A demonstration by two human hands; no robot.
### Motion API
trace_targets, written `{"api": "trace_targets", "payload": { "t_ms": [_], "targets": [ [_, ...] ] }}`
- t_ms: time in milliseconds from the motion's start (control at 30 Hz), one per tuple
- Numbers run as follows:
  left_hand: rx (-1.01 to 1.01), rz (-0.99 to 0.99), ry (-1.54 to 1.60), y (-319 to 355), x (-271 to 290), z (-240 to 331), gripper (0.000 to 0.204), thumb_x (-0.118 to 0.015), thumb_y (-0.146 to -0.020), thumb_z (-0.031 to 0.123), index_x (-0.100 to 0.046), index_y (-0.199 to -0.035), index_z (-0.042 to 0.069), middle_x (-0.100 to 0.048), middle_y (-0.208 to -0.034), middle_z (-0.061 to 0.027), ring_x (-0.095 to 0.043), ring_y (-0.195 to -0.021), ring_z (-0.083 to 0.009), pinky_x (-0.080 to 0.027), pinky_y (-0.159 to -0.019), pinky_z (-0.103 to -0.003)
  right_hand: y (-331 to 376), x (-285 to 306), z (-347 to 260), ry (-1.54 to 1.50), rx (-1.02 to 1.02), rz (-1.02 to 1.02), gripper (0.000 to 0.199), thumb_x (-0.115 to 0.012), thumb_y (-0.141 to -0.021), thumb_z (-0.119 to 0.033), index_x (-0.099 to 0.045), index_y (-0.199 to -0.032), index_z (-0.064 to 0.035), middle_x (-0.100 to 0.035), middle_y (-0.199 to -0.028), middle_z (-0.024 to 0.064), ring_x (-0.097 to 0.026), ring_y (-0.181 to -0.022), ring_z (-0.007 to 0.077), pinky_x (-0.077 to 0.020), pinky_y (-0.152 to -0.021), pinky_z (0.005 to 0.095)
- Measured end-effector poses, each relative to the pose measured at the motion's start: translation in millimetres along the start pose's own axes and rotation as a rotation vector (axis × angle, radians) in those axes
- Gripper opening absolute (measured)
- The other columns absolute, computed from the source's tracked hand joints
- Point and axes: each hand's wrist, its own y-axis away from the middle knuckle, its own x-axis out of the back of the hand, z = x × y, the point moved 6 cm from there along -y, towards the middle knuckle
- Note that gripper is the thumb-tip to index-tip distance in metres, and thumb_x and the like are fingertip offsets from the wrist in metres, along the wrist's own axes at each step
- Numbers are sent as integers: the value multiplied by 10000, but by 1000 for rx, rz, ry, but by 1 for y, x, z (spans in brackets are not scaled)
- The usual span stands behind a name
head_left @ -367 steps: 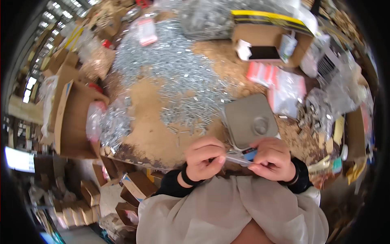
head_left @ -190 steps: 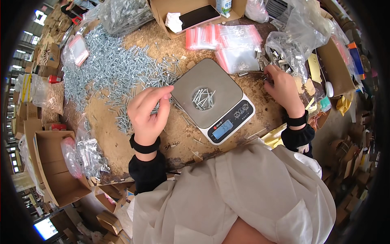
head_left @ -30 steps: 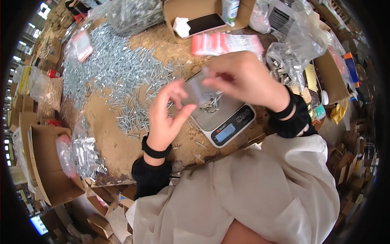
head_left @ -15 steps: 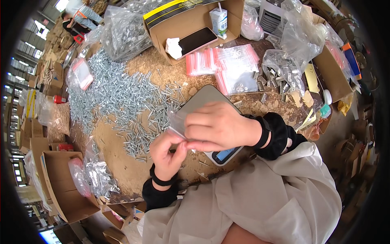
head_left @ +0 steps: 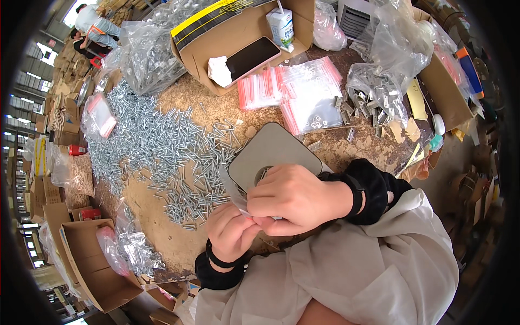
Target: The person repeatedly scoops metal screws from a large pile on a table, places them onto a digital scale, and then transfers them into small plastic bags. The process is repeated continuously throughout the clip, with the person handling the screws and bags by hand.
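Note:
A small clear plastic zip bag (head_left: 233, 187) is pinched between my two hands, its body pointing up and away. My left hand (head_left: 230, 234) is closed on the bag's near edge, thumb and fingers together. My right hand (head_left: 292, 196) is closed on the same edge from the right, its fingertips meeting the left ones. Under the right hand sits a grey digital scale (head_left: 276, 142), its near part hidden. A few screws show in a small round spot (head_left: 262, 173) beside the right knuckles. Left of the scale spreads a heap of silver screws (head_left: 179, 157).
Flat red-edged zip bags (head_left: 311, 89) lie beyond the scale. Behind them, a cardboard box (head_left: 197, 65) holds a phone (head_left: 254, 58) and a drink carton (head_left: 280, 28). Small metal brackets (head_left: 374, 108) spill from a bag at right. An open carton (head_left: 92, 260) stands at lower left.
Both hands have moved nearer to me with the bag between them, uncovering more of the scale and the screws by my right hand. The whole view has shifted slightly.

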Motion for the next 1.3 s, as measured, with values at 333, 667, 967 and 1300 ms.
{"api": "trace_targets", "payload": {
  "t_ms": [333, 667, 967, 1300],
  "targets": [
    [138, 101, 93, 10, 1, -2, 100, -691, -816, 21, -636, -899, 19, -663, -807, -123, -605, -627, -255, -481, -581, -331, -1, -3, -9, 292, 67, -47, 198, -703, -760, -190, -539, -781, -82, -482, -719, 20, -549, -612, 194, -424, -588, 329],
    [-16, 172, -241, 4, 10, 13, 84, -648, -856, 34, -577, -867, -10, -587, -773, -131, -548, -643, -283, -450, -609, -356, -9, 22, 8, 482, -20, 104, 202, -720, -723, -165, -530, -754, -102, -475, -706, 22, -551, -603, 210, -417, -574, 343],
    [-58, 197, -284, 1, 5, 9, 138, -735, -816, 106, -634, -905, 73, -626, -758, -63, -583, -627, -258, -460, -570, -353, -7, 5, -19, 517, 237, 105, 181, -677, -711, -172, -659, -866, -80, -602, -1276, 111, -571, -1190, 281, -446, -1020, 491],
    [-136, 320, -505, 8, -1, 19, 453, -801, -813, 307, -590, -1199, 201, -514, -1359, -65, -585, -1084, -274, -261, -1112, -582, -16, 5, -17, 496, 84, 34, 238, -657, -735, -183, -710, -942, -78, -482, -1478, 105, -434, -1380, 303, -246, -1143, 640]
  ]
}}
